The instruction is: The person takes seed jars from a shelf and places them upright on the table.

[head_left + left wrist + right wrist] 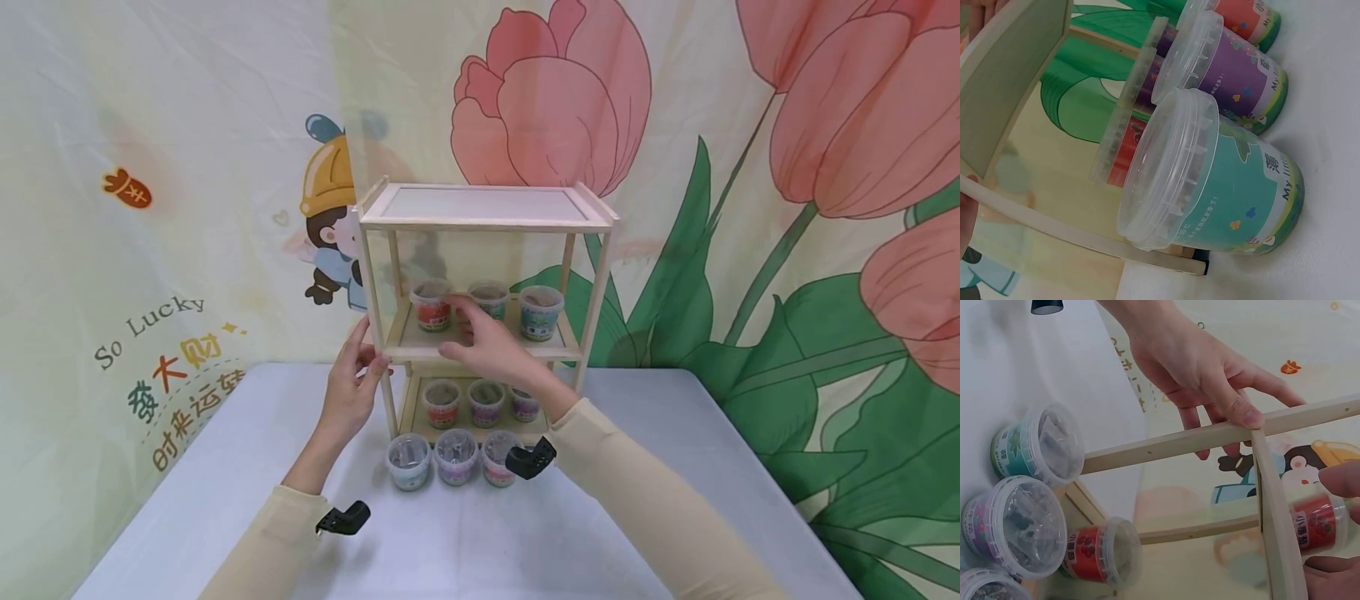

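One red tub [429, 312], partly behind fingers [462, 306]

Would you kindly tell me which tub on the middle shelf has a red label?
The leftmost tub, beside the right hand; the middle tub and the rightmost tub look blue-green instead.

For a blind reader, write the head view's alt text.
A right hand reaches to a red-labelled cup on a wooden rack while the left hand holds its left post. Eight more cups stand on or before it.
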Demonstrator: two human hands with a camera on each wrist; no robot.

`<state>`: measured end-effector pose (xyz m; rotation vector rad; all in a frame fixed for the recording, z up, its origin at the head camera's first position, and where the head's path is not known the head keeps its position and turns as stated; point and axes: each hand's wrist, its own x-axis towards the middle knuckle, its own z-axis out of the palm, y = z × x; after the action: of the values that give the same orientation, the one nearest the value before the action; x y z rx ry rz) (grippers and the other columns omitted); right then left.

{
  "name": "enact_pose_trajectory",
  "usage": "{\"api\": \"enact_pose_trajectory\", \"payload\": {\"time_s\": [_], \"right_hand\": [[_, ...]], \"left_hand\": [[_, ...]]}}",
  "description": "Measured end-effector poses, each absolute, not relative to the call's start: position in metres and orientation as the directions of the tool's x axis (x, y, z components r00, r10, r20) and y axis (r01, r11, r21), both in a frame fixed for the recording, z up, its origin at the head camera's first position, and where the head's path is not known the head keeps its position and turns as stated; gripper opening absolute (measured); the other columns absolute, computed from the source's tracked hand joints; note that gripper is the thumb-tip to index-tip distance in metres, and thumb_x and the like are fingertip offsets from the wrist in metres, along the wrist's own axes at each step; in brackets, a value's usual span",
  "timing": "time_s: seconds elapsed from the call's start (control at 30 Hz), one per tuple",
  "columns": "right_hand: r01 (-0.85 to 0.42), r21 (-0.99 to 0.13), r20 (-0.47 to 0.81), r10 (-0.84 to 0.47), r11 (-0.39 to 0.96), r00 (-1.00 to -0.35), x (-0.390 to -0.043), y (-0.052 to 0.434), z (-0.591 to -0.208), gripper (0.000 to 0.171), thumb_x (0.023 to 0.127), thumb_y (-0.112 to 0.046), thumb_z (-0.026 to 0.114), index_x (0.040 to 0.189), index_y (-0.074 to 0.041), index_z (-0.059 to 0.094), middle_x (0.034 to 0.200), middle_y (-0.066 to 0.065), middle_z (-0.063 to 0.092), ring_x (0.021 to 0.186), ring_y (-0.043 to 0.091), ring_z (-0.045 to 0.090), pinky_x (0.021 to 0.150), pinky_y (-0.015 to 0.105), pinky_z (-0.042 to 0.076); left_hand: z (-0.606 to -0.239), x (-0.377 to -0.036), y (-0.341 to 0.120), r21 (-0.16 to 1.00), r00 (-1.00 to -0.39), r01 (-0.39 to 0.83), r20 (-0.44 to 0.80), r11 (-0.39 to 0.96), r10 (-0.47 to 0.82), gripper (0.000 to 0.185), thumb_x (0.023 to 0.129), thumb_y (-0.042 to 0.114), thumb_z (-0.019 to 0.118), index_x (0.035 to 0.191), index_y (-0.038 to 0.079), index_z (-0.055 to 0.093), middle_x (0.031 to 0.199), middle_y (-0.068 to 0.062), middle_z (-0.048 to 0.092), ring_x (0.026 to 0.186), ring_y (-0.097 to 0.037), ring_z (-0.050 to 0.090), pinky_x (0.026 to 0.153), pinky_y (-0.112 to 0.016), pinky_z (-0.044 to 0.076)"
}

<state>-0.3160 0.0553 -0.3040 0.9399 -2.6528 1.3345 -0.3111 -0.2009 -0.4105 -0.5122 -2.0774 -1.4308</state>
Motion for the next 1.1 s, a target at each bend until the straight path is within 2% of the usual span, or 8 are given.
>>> {"api": "enact_pose_trajectory", "payload": {"time_s": [0.3,0.37,0.4,0.43,0.53,0.67,0.83,1.1], "right_hand": [[-0.502,-0.693,0.286,-0.442,0.518,-0.850,-0.323,0.036,-0.306,0.083,0.101,-0.023,0.072,0.169,-0.024,0.025,0.168,0.014,0.038,0.148,0.036,0.047,0.117,0.052,0.045],[-0.504,-0.697,0.295,-0.437,0.510,-0.850,-0.325,0.032,-0.306,0.085,0.099,-0.020,0.072,0.170,-0.024,0.024,0.164,0.014,0.043,0.118,0.028,0.066,0.101,0.046,0.054],[-0.503,-0.699,0.296,-0.436,0.508,-0.850,-0.327,0.030,-0.306,0.085,0.099,-0.019,0.071,0.170,-0.025,0.023,0.161,0.014,0.046,0.102,0.024,0.068,0.093,0.044,0.055],[-0.502,-0.699,0.294,-0.435,0.510,-0.851,-0.329,0.028,-0.306,0.085,0.100,-0.019,0.069,0.170,-0.026,0.023,0.160,0.013,0.048,0.087,0.022,0.065,0.085,0.041,0.054],[-0.507,-0.686,0.300,-0.432,0.522,-0.851,-0.336,0.023,-0.307,0.083,0.100,-0.017,0.066,0.170,-0.025,0.022,0.158,0.012,0.049,0.077,0.016,0.054,0.078,0.036,0.048],[-0.524,-0.660,0.329,-0.420,0.538,-0.846,-0.345,0.016,-0.309,0.080,0.099,-0.012,0.065,0.168,-0.020,0.026,0.151,0.015,0.055,0.106,0.022,0.060,0.087,0.036,0.050],[-0.551,-0.646,0.362,-0.423,0.529,-0.831,-0.351,0.012,-0.313,0.070,0.102,-0.007,0.063,0.164,-0.017,0.033,0.130,0.016,0.064,0.100,0.025,0.064,0.084,0.036,0.052],[-0.620,-0.575,0.441,-0.436,0.533,-0.785,-0.354,0.012,-0.320,0.060,0.106,-0.009,0.065,0.160,-0.014,0.040,0.144,0.018,0.060,0.127,0.029,0.062,0.107,0.044,0.052]], "left_hand": [[-0.413,-0.313,-0.202,0.723,-0.769,0.604,0.640,0.336,0.006,0.071,0.107,0.008,0.063,0.168,0.024,0.032,0.113,-0.018,0.063,0.101,-0.039,0.068,0.086,-0.011,0.056],[-0.413,-0.314,-0.202,0.724,-0.769,0.604,0.639,0.335,0.006,0.071,0.107,0.008,0.063,0.168,0.026,0.032,0.112,-0.018,0.063,0.101,-0.038,0.068,0.087,-0.012,0.056],[-0.414,-0.315,-0.202,0.723,-0.769,0.605,0.640,0.334,0.008,0.071,0.107,0.008,0.064,0.168,0.026,0.032,0.112,-0.018,0.063,0.101,-0.038,0.068,0.087,-0.013,0.057],[-0.414,-0.315,-0.202,0.724,-0.769,0.604,0.639,0.334,0.008,0.071,0.107,0.009,0.064,0.168,0.026,0.032,0.112,-0.018,0.063,0.101,-0.037,0.068,0.087,-0.013,0.057],[-0.414,-0.315,-0.203,0.720,-0.766,0.608,0.643,0.334,0.009,0.071,0.107,0.008,0.063,0.168,0.025,0.032,0.112,-0.018,0.063,0.100,-0.034,0.068,0.086,-0.013,0.057],[-0.413,-0.314,-0.203,0.715,-0.759,0.613,0.651,0.336,0.001,0.070,0.107,0.008,0.063,0.168,0.024,0.033,0.111,-0.018,0.063,0.099,-0.033,0.068,0.085,-0.012,0.057],[-0.411,-0.313,-0.201,0.719,-0.764,0.601,0.645,0.350,-0.015,0.071,0.106,0.006,0.064,0.168,0.020,0.033,0.112,-0.020,0.063,0.098,-0.029,0.068,0.083,-0.010,0.056],[-0.411,-0.313,-0.197,0.724,-0.766,0.592,0.642,0.354,-0.030,0.070,0.106,-0.001,0.061,0.167,0.009,0.030,0.112,-0.030,0.058,0.101,-0.050,0.067,0.083,-0.004,0.051]]}}
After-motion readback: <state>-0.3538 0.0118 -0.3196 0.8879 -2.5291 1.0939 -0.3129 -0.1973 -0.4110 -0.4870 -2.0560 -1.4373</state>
